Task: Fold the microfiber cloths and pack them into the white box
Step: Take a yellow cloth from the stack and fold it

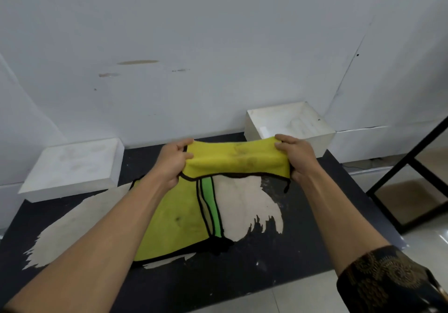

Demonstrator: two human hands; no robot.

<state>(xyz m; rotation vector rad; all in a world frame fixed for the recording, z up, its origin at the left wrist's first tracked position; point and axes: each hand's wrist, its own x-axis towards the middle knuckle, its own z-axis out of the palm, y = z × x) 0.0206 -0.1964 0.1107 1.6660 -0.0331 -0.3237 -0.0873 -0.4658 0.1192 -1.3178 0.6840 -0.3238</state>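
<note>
The left hand [173,165] and right hand [297,157] are gripping a folded yellow cloth [237,160] by its ends, fingers curling round it. They are holding it above the pile [174,220] on the tabletop [303,252], in front of the open white box [324,140].

left hand [173,165] and right hand [295,160] clenched

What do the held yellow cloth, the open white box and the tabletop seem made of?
Yellow cloth: soft matte fabric, sagging, black stitched edging. Open white box: thick matte walls, possibly foam. Tabletop: dark coating peeled off pale board, perhaps wood.
</note>
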